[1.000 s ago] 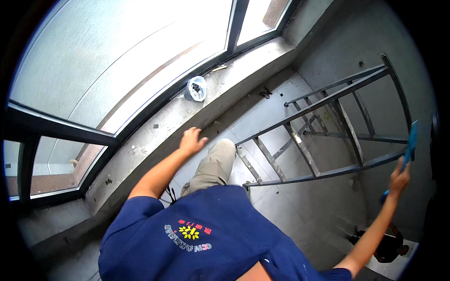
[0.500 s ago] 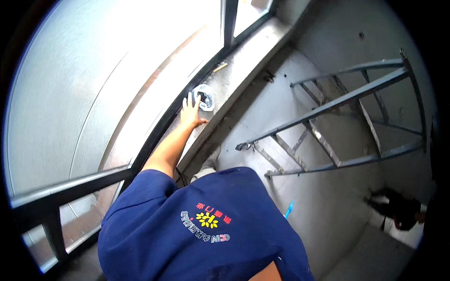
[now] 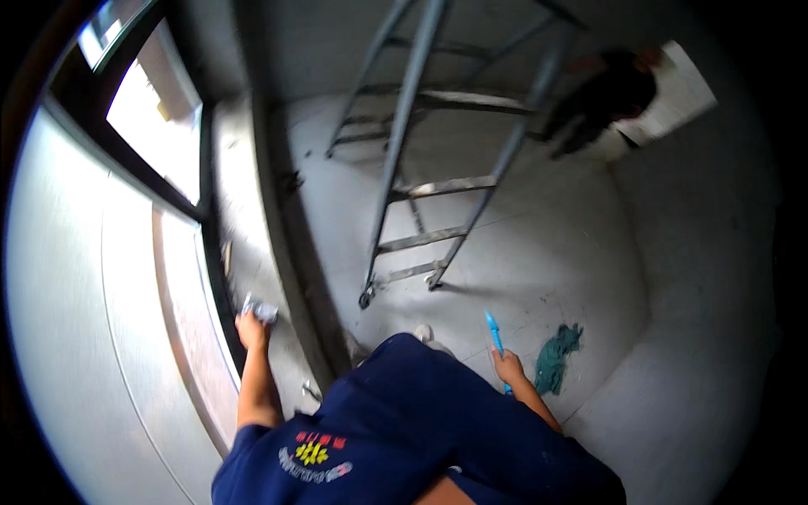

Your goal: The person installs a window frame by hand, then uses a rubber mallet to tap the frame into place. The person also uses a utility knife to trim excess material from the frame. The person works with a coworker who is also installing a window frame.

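On the window sill (image 3: 282, 332), my left hand (image 3: 252, 330) is closed at the near edge of a small clear plastic container (image 3: 264, 312). Its contents are too blurred to make out. My right hand (image 3: 508, 367), out over the floor on the right, grips a long blue tool with a pointed tip (image 3: 495, 330). The tip points away from me, and a bit of blue also shows below the hand. A small metal object (image 3: 310, 390) lies on the sill nearer to me than the container.
A metal stepladder (image 3: 404, 126) stands on the floor ahead. A crumpled green cloth (image 3: 555, 358) lies right of my right hand. Dark-framed windows (image 3: 204, 168) run along the left. A person in dark clothes (image 3: 610, 97) is at the far right, beside a white panel (image 3: 683, 93).
My view has swung right. My left hand, earlier spread beside the plastic container, has closed on it. My right hand with the blue tool has come into view; earlier only the blue tip showed.
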Available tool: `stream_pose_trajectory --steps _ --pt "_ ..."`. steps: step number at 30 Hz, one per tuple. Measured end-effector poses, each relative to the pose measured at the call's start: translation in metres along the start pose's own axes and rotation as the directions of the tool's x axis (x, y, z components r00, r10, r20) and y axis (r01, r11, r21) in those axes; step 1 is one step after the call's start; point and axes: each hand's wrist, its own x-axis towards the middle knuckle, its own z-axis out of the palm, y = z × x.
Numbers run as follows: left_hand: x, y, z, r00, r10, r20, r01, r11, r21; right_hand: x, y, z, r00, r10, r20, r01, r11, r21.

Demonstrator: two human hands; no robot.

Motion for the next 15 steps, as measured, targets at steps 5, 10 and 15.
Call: stream_pose_trajectory --steps 5,10,15 --pt "-0.006 -0.004 0.002 0.975 -0.076 -0.209 0.030 0.976 -0.217 0.004 0.047 0.043 0.995 0.102 -0.006 -0.101 0.992 0.073" --pt "-0.020 0.024 -0.015 0.995 -0.011 -0.104 -0.032 0.913 -0.407 -0.010 0.073 0.059 0.991 0.134 0.001 -0.131 0.972 0.197" --pt "-0.041 0.077 0.009 0.976 0.206 -0.069 -0.210 0.809 -0.550 0.003 0.103 0.064 0.982 0.178 0.069 -0.191 0.927 0.322"
